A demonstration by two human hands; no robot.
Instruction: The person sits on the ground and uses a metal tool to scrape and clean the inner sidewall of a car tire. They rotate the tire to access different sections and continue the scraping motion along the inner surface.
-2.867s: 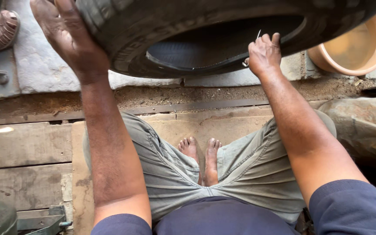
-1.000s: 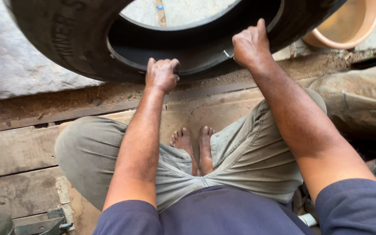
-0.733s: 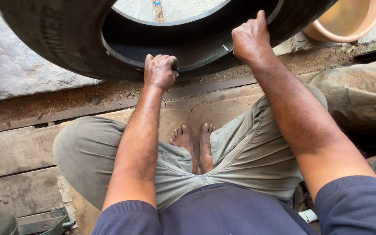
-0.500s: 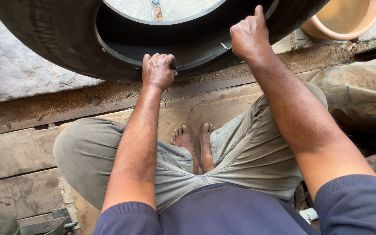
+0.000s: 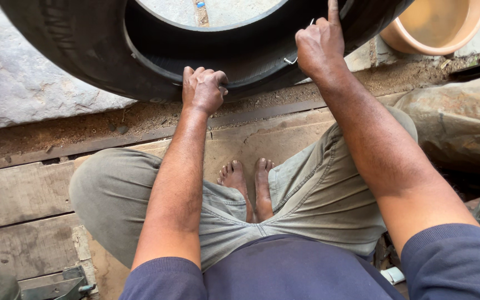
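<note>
Gripping the inner bead of the black tyre [image 5: 84,50], our left hand [image 5: 203,89] is curled into a closed fist on the rubber lip at the bottom of the opening. Our right hand [image 5: 320,44] sits further round the same lip, fingers folded over it, forefinger raised; a thin metal hook or wire [image 5: 293,58] shows just beside it, though we cannot tell whether the hand holds it or merely touches it.

The tyre stands upright in front of us, resting at the edge of the stone slab [image 5: 23,94], its lower arc just beyond our crossed bare feet [image 5: 248,183] and knees.

Judgement on doing this step well: keep both grips on the bead rather than the sidewall, so the tyre cannot roll or tip toward the feet. Move one hand at a time, with the other braced. Keep the fingers clear of the hook's end, which looks sharp. The orange basin [image 5: 437,28] stands near on the right, so any swing of the tyre that way should be small. The wooden planks [image 5: 18,194] beneath us look uneven.
</note>
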